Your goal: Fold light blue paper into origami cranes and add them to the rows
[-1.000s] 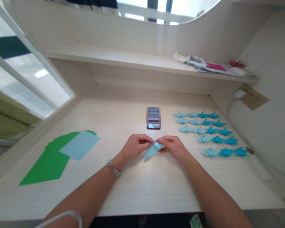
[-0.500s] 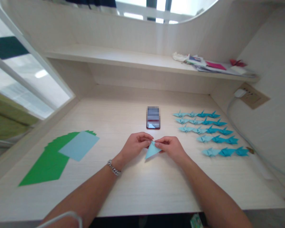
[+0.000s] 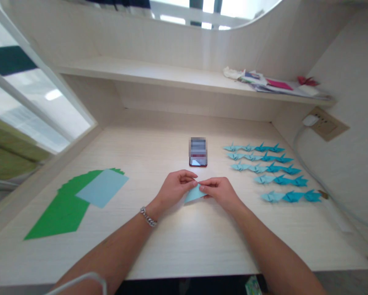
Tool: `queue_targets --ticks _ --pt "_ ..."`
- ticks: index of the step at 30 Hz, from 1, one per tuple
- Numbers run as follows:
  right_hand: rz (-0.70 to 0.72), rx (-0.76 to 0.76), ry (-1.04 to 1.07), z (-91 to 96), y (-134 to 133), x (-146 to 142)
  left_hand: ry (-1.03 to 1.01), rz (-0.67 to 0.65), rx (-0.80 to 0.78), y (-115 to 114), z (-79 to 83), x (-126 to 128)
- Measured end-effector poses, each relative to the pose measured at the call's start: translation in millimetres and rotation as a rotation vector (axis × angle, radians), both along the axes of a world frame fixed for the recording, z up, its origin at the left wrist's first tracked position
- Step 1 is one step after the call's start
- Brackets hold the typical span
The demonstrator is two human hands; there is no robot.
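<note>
A small folded sheet of light blue origami paper is held between my two hands, low over the middle of the desk. My left hand pinches its upper left side with thumb and fingers. On the right side, my right hand grips the paper, thumb on top. The fingertips of both hands nearly meet at the paper's top and cover part of it. Just beyond them lies a phone with its screen lit.
Several rows of blue paper cranes stand at the right. To the left, fanned green paper lies under a light blue sheet. A shelf runs across the back. A white cable hangs along the right wall.
The paper has shifted from a downward-pointing triangle to a flatter, shorter visible shape. My left thumb has moved right, onto its upper part. My right hand has barely moved.
</note>
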State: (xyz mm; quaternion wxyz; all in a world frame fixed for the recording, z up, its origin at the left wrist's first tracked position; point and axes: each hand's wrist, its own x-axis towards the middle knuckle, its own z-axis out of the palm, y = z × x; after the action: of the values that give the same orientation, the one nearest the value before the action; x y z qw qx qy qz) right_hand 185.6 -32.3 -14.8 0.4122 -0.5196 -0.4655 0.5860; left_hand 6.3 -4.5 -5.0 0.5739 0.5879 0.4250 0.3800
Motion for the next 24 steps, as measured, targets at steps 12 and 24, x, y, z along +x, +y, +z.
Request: queue_targets --ticks 12,24 --pt "-0.008 -0.025 0.04 -2.5 0.2 -0.6 0.04 0.033 0.026 -0.6 1.2 1.5" --pt "-0.043 -0.099 0.138 -1.3 0.5 -2.7 0.067 0.031 0.075 -1.1 -2.4 1.2"
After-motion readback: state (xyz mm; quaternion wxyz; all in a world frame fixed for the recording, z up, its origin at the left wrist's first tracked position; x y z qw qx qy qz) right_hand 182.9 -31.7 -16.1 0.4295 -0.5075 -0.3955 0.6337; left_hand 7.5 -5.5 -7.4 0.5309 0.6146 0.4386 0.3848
